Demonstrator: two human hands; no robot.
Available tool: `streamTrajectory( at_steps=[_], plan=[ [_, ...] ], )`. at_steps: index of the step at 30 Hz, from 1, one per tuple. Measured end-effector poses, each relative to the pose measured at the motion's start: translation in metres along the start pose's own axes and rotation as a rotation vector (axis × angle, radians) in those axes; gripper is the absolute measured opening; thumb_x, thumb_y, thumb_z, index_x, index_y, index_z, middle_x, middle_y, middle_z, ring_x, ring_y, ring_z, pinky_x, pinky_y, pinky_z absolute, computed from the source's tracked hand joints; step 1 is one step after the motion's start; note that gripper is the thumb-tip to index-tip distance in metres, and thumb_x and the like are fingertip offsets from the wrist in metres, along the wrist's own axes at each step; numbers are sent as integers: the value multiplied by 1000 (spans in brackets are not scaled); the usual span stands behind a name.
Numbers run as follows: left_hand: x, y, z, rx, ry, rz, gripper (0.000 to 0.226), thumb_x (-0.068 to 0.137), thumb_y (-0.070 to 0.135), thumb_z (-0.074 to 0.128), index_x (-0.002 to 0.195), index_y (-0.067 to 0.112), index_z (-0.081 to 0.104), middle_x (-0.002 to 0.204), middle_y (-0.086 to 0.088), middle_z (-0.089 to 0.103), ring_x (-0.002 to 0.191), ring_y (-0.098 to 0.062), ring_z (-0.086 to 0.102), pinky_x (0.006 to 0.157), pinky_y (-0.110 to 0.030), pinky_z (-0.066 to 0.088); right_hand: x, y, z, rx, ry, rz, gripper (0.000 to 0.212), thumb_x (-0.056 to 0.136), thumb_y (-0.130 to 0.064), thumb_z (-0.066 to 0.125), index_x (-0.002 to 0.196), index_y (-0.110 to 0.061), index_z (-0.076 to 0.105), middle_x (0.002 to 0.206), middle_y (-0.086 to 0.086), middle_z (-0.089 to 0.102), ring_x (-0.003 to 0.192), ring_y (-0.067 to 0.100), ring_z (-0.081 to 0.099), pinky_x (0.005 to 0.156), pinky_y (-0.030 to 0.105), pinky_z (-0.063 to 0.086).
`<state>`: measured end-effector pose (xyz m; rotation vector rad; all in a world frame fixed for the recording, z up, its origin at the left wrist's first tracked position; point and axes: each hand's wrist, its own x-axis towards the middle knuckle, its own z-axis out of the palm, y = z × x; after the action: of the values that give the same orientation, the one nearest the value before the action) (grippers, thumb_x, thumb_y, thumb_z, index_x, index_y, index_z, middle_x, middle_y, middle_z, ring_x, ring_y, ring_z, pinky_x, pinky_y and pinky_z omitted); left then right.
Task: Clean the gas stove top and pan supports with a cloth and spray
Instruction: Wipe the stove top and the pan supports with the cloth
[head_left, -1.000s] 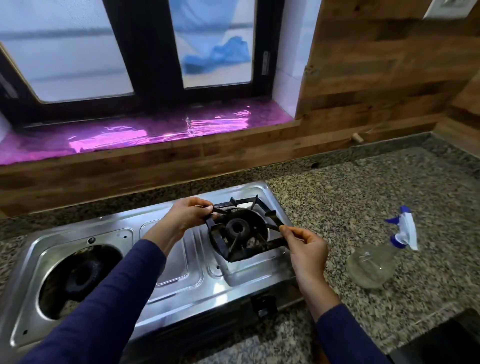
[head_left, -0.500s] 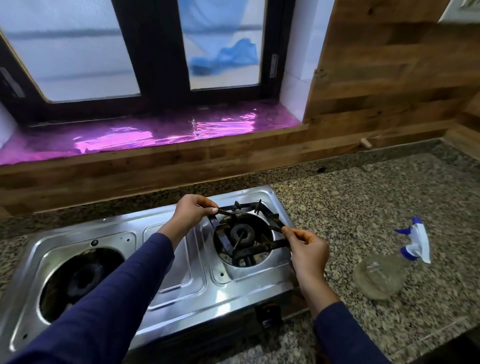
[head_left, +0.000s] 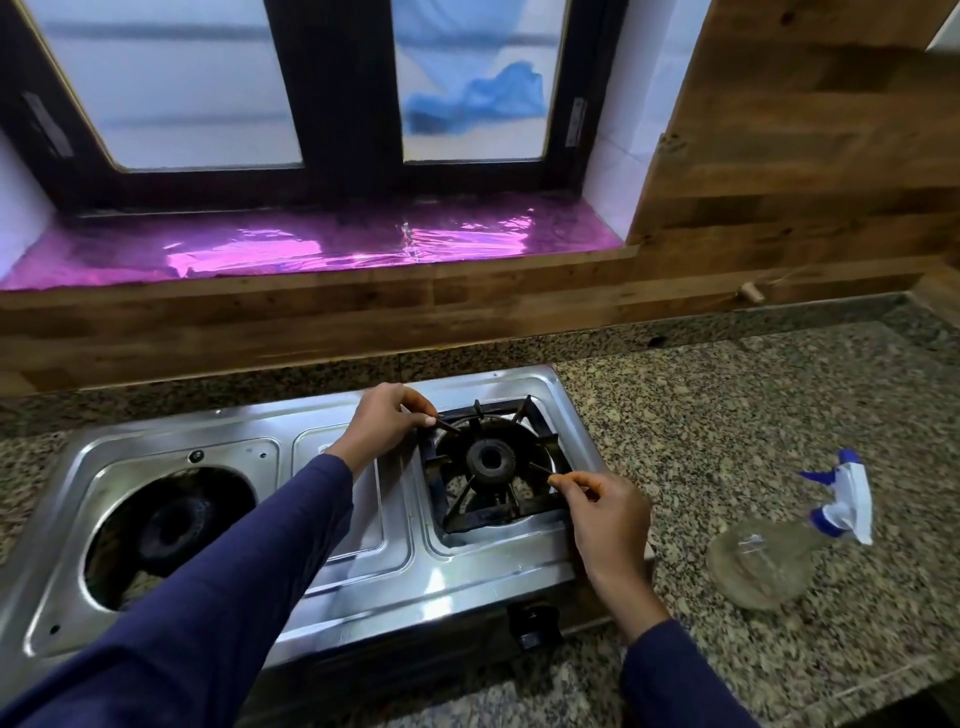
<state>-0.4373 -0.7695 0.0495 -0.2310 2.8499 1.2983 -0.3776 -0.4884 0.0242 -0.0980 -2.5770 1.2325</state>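
Speckled stone counter (head_left: 727, 415) is topped by the steel stove (head_left: 363, 551). Its right pan support (head_left: 491, 462) is pinched by the left hand (head_left: 382, 426) and right hand (head_left: 605, 519). If set crooked, it could be left wobbling. The spray bottle (head_left: 774, 556) is lying nearby.

- Both arms wear long navy-blue sleeves of plain, smooth cloth with no pattern or markings.
- The left sleeve (head_left: 218, 587) fills the lower left of the frame and ends at the wrist.
- The right sleeve (head_left: 675, 680) shows at the bottom right.
- The left hand (head_left: 384, 423) and right hand (head_left: 608, 525) are bare, with no rings or watch showing.
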Motion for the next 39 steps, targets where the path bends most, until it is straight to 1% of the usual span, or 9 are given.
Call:
streamTrajectory(
  at_steps=[7, 12, 17, 20, 24, 27, 30, 34, 39],
  plan=[
    [-1, -3, 3, 28, 10, 15, 5, 77, 13, 79, 79, 16, 78, 80, 3, 72, 82, -12, 63, 66, -18, 39, -7, 4, 1, -99, -3, -72, 5, 77, -20, 82, 76, -17, 79, 71, -8, 69, 80, 17, 54, 72, 36, 49],
    [-4, -3, 5, 62, 46, 19, 5, 76, 15, 80, 80, 18, 78, 80, 6, 71, 85, -12, 62, 73, -27, 43, -5, 2, 0, -159, -22, -58, 9, 78, -26, 81, 76, -18, 78, 70, -12, 63, 83, 14, 47, 72, 26, 34],
    [-11, -4, 10, 118, 118, 2, 5, 78, 25, 79, 83, 27, 78, 88, 8, 72, 87, -14, 62, 72, -28, 43, -2, -2, -3, -198, -96, -47, 14, 82, -28, 78, 79, -15, 78, 75, -5, 67, 91, 19, 50, 75, 29, 41],
    [-22, -1, 13, 217, 170, -2, 16, 81, 30, 74, 97, 29, 76, 101, 7, 72, 97, -20, 61, 79, -33, 44, -5, 1, -13, -88, -63, -20, 13, 88, -26, 71, 94, -16, 76, 90, -6, 67, 97, 19, 54, 75, 29, 45],
    [-53, 3, 18, 272, 186, 63, 29, 83, 29, 72, 112, 29, 70, 112, 3, 70, 109, -24, 58, 84, -37, 44, -34, 29, -45, 68, 128, 122, 21, 96, -25, 57, 115, -17, 65, 108, -2, 62, 99, 17, 57, 66, 14, 41],
    [-81, 0, 22, 266, 182, 133, 30, 85, 26, 70, 115, 27, 69, 114, 2, 69, 108, -23, 57, 85, -37, 45, -68, 76, -62, -52, 149, 300, 28, 95, -29, 58, 120, -17, 58, 117, 6, 58, 100, 21, 56, 62, 24, 42],
    [-109, -6, 31, 258, 172, 180, 27, 86, 23, 68, 113, 28, 70, 118, 5, 68, 111, -21, 58, 88, -35, 44, -109, 123, -64, -260, 19, 485, 40, 86, -28, 71, 119, -13, 53, 117, 16, 57, 96, 29, 53, 74, 38, 48],
    [-136, -6, 40, 317, 86, 181, 27, 87, 24, 66, 114, 28, 71, 143, 2, 53, 121, -23, 54, 95, -39, 45, -148, 146, -53, -345, -101, 450, 64, 80, -34, 76, 132, -20, 43, 122, 16, 57, 104, 37, 58, 84, 51, 52],
    [-153, 5, 33, 340, 72, 251, 28, 87, 21, 64, 114, 24, 71, 135, 0, 60, 124, -23, 54, 97, -39, 46, -142, 125, -52, -399, -49, 436, 58, 81, -33, 74, 129, -15, 46, 119, 16, 55, 104, 36, 55, 84, 52, 52]
  ],
)
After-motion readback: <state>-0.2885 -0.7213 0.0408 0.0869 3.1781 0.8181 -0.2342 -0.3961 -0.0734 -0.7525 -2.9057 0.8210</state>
